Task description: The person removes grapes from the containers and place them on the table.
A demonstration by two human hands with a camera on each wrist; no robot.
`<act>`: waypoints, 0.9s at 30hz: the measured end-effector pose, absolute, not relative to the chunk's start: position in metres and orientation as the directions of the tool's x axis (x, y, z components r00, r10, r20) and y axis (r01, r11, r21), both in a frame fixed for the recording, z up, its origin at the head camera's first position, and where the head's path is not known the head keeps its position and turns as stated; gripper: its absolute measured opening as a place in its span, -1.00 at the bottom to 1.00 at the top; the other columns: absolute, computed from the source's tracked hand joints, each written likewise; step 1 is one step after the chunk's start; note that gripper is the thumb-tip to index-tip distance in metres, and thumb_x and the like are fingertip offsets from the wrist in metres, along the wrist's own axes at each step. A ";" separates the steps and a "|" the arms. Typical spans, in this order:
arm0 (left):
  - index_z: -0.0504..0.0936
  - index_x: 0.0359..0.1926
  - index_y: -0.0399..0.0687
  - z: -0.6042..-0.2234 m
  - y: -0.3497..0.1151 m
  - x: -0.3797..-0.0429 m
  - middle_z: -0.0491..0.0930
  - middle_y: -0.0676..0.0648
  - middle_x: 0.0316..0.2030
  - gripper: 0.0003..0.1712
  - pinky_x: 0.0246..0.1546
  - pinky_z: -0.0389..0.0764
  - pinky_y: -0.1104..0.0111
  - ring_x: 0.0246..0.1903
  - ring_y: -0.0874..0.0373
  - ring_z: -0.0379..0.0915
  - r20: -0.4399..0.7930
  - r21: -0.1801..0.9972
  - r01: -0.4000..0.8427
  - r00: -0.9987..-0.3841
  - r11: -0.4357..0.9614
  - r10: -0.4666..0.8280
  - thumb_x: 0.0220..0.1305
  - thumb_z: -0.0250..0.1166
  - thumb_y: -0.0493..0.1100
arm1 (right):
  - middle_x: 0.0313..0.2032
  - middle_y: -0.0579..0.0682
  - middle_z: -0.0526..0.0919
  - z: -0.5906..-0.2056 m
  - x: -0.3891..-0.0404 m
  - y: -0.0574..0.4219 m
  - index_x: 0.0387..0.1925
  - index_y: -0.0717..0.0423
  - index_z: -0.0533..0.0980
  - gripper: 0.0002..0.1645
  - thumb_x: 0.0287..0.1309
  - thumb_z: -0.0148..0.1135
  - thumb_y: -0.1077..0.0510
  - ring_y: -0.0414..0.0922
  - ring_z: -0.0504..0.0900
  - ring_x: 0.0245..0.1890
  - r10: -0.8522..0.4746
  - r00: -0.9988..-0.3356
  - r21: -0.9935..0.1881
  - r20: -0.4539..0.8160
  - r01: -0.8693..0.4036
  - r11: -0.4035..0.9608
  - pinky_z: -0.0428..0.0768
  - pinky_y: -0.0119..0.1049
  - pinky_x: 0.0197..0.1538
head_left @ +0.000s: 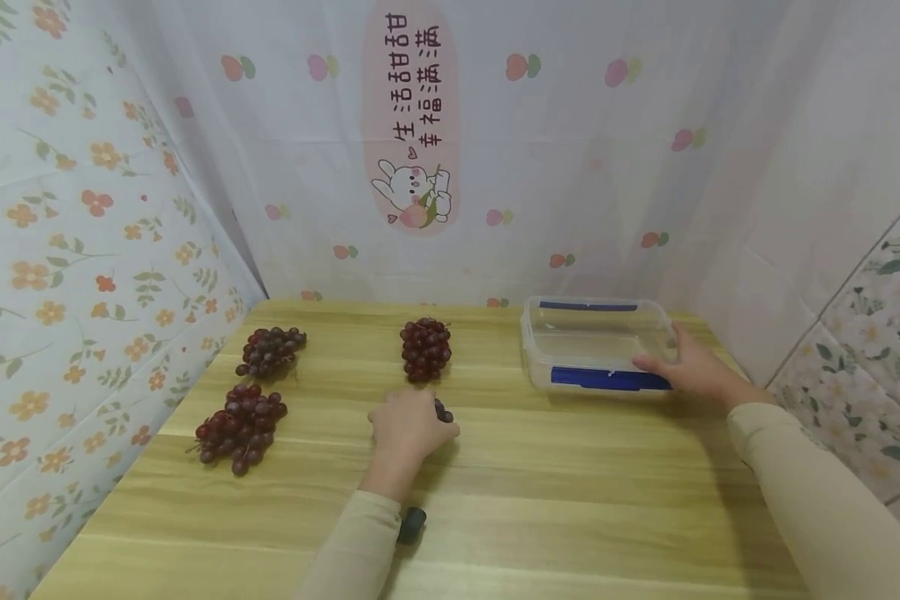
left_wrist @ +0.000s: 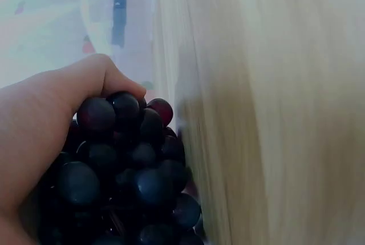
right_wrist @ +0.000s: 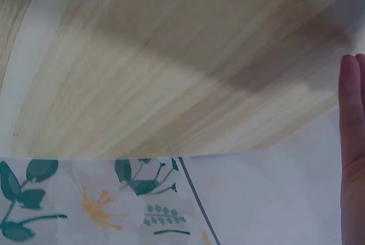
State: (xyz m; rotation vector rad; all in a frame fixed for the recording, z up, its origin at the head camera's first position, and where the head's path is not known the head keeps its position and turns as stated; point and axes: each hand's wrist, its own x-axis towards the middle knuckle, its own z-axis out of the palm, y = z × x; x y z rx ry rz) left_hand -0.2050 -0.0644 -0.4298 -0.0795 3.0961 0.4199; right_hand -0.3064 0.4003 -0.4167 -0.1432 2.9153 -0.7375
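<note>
Nearby, clear container [head_left: 598,343] without contents

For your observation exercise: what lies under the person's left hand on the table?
A grape bunch, gripped by the left hand; the head view shows only a few grapes, the rest covered.

The head view looks forward and down from above the near edge of the table [head_left: 540,500], taking in both hands and the back wall. The left wrist view sits very close on a grape bunch [left_wrist: 122,171]. The right wrist view faces the table's surface and flowered wall; all three share the wood.
</note>
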 end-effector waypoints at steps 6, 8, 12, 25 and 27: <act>0.66 0.25 0.05 -0.432 -0.064 -0.208 0.68 -0.20 0.13 -0.19 -0.13 0.64 -0.20 0.12 -0.28 0.56 -0.040 0.226 -0.027 -0.999 0.974 -0.019 0.09 0.51 0.39 | 0.47 0.74 0.09 -0.410 -0.303 0.401 0.62 0.47 -0.47 0.52 0.39 0.08 -0.55 0.68 0.19 0.43 -0.131 -0.984 -0.442 -0.118 -0.066 0.895 0.26 0.58 0.40; 0.57 0.40 0.07 -0.432 -0.063 -0.208 0.61 -0.21 0.29 -0.03 -0.08 0.65 -0.24 0.22 -0.32 0.53 -0.057 0.217 -0.016 -0.998 0.976 -0.004 0.10 0.47 0.49 | 0.47 0.75 0.08 -0.408 -0.301 0.402 0.62 0.46 -0.47 0.52 0.39 0.07 -0.56 0.68 0.19 0.43 -0.131 -0.983 -0.432 -0.125 -0.065 0.900 0.27 0.58 0.39; 0.47 0.50 0.10 -0.428 -0.064 -0.208 0.50 -0.24 0.41 0.13 -0.06 0.65 -0.26 0.27 -0.35 0.50 -0.060 0.227 -0.001 -0.998 0.974 0.013 0.08 0.39 0.63 | 0.48 0.73 0.08 -0.404 -0.300 0.406 0.63 0.45 -0.46 0.50 0.40 0.05 -0.56 0.69 0.18 0.43 -0.137 -0.981 -0.410 -0.135 -0.071 0.909 0.28 0.58 0.39; 0.46 0.51 -0.05 -0.412 -0.085 -0.216 0.44 -0.31 0.49 0.04 0.18 0.65 -0.21 0.38 -0.31 0.50 -0.122 0.381 0.059 -0.986 0.923 0.113 0.33 0.21 0.58 | 0.51 0.75 -0.10 -0.403 -0.302 0.431 0.58 0.44 -0.60 0.52 0.43 0.05 -0.53 0.72 0.00 0.47 -0.146 -0.974 -0.414 -0.176 -0.061 0.908 0.15 0.61 0.42; 0.45 0.52 -0.08 -0.408 -0.089 -0.219 0.44 -0.29 0.49 0.01 0.23 0.62 -0.18 0.40 -0.26 0.49 -0.129 0.412 0.064 -0.983 0.909 0.127 0.38 0.19 0.55 | 0.52 0.75 -0.19 -0.399 -0.303 0.435 0.58 0.46 -0.58 0.50 0.44 0.05 -0.51 0.72 -0.04 0.49 -0.159 -0.973 -0.413 -0.165 -0.079 0.907 0.13 0.62 0.42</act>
